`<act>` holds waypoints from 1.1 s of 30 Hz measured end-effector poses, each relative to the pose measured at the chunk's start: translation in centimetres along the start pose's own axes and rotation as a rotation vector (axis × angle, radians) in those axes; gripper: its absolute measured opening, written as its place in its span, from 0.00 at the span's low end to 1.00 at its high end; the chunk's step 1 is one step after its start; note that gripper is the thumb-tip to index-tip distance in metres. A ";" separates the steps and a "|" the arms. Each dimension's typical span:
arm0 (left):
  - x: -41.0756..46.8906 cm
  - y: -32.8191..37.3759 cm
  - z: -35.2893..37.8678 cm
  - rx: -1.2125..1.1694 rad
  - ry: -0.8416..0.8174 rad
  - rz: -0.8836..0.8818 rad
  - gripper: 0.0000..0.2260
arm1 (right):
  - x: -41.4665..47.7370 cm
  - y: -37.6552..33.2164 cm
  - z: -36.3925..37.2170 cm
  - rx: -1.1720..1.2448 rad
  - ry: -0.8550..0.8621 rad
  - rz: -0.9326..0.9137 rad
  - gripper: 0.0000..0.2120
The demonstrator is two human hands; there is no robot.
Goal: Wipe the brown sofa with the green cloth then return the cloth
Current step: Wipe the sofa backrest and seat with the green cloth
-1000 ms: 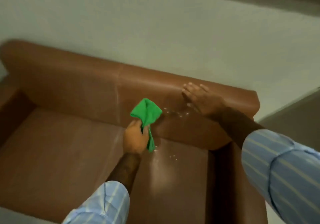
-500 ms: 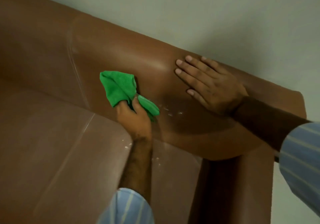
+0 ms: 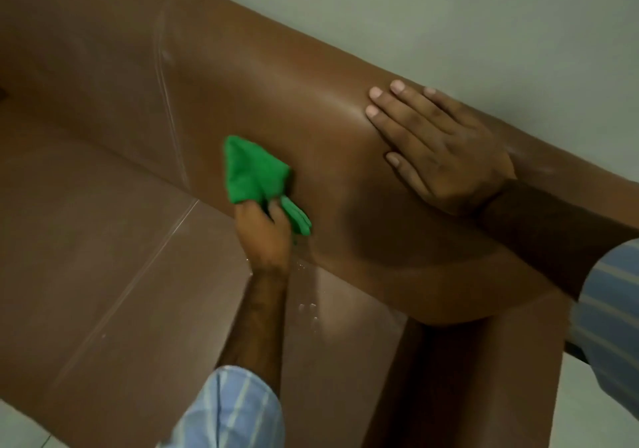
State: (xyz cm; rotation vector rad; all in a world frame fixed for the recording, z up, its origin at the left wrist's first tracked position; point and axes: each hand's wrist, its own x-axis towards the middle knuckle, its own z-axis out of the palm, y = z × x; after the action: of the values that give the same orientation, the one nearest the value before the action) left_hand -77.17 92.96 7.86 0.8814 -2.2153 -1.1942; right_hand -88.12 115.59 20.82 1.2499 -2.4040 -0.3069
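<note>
The brown sofa (image 3: pixel 103 240) fills most of the view, its backrest running diagonally from upper left to lower right. My left hand (image 3: pixel 264 236) grips the bunched green cloth (image 3: pixel 252 174) and presses it against the lower part of the backrest, just above the seat crease. My right hand (image 3: pixel 435 146) lies flat, fingers spread, on the top of the backrest to the right of the cloth. A few small white specks (image 3: pixel 307 309) sit on the seat below my left hand.
A pale wall (image 3: pixel 484 15) stands right behind the backrest. The sofa's right armrest (image 3: pixel 449 378) runs down at the lower right. A strip of light floor (image 3: pixel 20 427) shows at the bottom left corner.
The view has closed in on the backrest. My left hand has shifted the cloth slightly, and the white specks seen on the backrest beside it no longer show. My right hand stays flat on top.
</note>
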 end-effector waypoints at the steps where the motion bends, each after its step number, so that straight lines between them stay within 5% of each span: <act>1: 0.8 0.1 0.4 -0.009 0.076 -0.174 0.11 | 0.0 -0.1 0.0 -0.005 0.002 0.000 0.27; 3: -0.2 1.6 1.8 -0.047 0.117 -0.355 0.11 | 0.0 -0.1 0.1 -0.010 0.006 -0.003 0.27; 5: -4.4 3.1 3.8 -0.044 0.061 -0.294 0.11 | 0.0 -0.2 0.1 -0.010 0.011 0.001 0.27; 10: -15.1 -0.5 3.9 -0.081 -0.544 0.060 0.13 | -0.2 -0.4 0.1 -0.021 0.034 0.011 0.27; 12: -13.8 -4.4 1.8 0.121 -0.526 0.200 0.15 | -0.3 -0.4 0.1 -0.023 0.033 0.016 0.27; 17: -3.1 -15.3 -4.2 0.505 -0.109 -0.109 0.15 | -0.4 -0.4 0.4 -0.027 0.035 0.015 0.27; 19: -1.4 -16.7 -4.3 0.553 -0.140 -0.195 0.13 | -0.4 -0.4 0.5 -0.029 0.034 0.017 0.28; 22: -5.4 -14.7 0.4 0.549 -0.237 -0.078 0.13 | -0.4 -0.5 0.6 -0.029 0.037 0.019 0.28; 26: -15.4 -11.1 5.6 0.489 -0.560 -0.007 0.13 | -0.4 -0.5 0.2 -0.035 0.032 0.018 0.28; 30: -18.6 -12.3 2.6 0.477 -0.930 0.640 0.13 | -0.3 -0.7 -0.1 -0.040 0.027 0.030 0.28; 32: -15.0 -14.5 0.8 0.544 -0.914 0.895 0.18 | -0.4 -0.6 -0.1 -0.042 0.020 0.026 0.28; 33: -12.8 -15.5 -0.3 0.591 -0.856 0.873 0.21 | -0.4 -0.6 -0.2 -0.042 0.017 0.023 0.28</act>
State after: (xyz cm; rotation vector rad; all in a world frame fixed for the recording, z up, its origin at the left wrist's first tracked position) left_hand -63.40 95.61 -6.56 -0.5972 -3.1463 -0.4866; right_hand -87.41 115.61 20.67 1.2003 -2.3837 -0.3370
